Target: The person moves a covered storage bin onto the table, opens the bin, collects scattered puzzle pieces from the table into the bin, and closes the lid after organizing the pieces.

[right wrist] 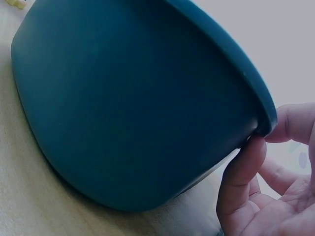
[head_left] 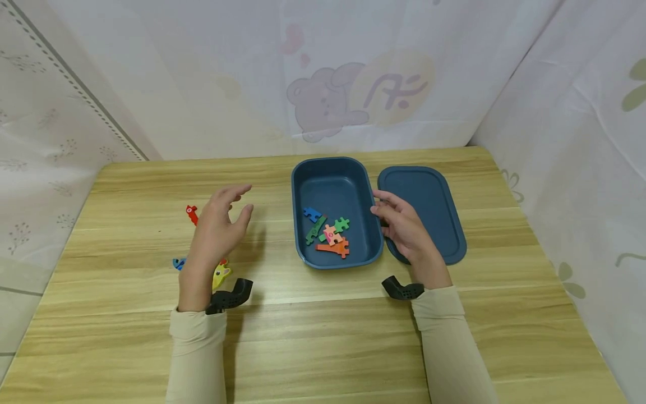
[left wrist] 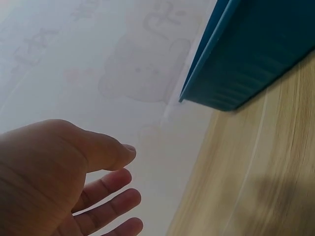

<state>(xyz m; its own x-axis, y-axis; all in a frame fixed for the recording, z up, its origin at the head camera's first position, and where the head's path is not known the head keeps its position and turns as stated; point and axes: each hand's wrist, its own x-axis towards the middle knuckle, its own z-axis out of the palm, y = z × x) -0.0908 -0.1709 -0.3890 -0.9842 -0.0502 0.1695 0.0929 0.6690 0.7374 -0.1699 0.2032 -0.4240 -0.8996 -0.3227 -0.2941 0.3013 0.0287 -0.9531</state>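
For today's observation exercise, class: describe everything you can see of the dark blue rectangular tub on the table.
The dark blue rectangular tub, plastic by its look, has rounded corners, a thin rim and smooth walls. It stands upright and open on the pale wooden table, its matching flat lid lying just right of it. Inside lie several coloured puzzle pieces. The right hand touches its right rim with its thumb and fingers.

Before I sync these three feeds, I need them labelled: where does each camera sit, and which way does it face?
Head: worn high, looking down at the table, blue box and lid; both hands and sleeves show.
Left wrist: low, facing the box's side and the curtain; left hand open.
Right wrist: low beside the box wall; right hand fingers touch its rim.
All three share the box.
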